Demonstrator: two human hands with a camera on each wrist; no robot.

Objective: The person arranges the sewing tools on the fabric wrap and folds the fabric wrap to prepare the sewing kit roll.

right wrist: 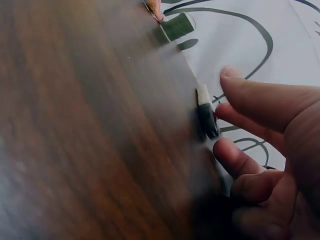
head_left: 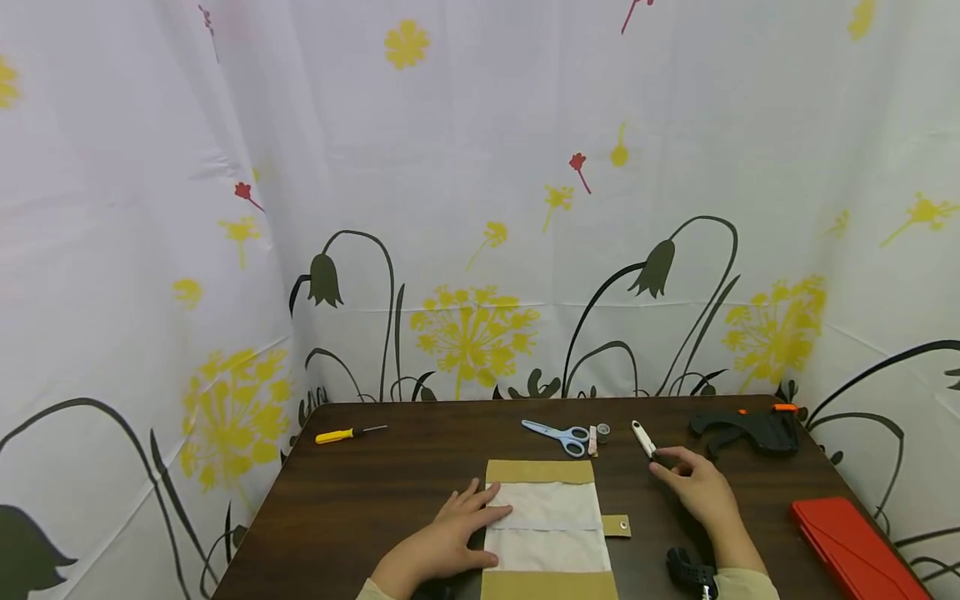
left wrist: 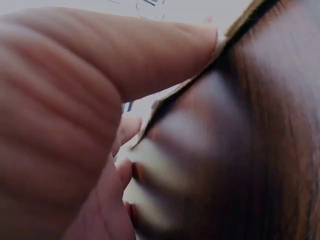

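Observation:
An unfolded tan cloth case (head_left: 551,546) with a white lining lies flat in front of me, its snap tab sticking out to the right. My left hand (head_left: 450,533) rests with fingers spread on the case's left edge; in the left wrist view the thumb (left wrist: 165,57) lies along that edge. Beyond the case and to its right is a slim white tool with a black end (head_left: 642,438). Around the black end my right hand (head_left: 701,486) reaches with thumb and fingers apart. The right wrist view has the tool (right wrist: 206,112) between thumb and fingers, not pinched.
Light-blue scissors (head_left: 558,435) lie behind the case, beside a small white piece (head_left: 592,440) and a small grey roll (head_left: 603,432). A yellow-handled screwdriver (head_left: 348,434) is at the back left. On the right are a black clamp-like tool with orange parts (head_left: 753,429) and a red case (head_left: 858,546).

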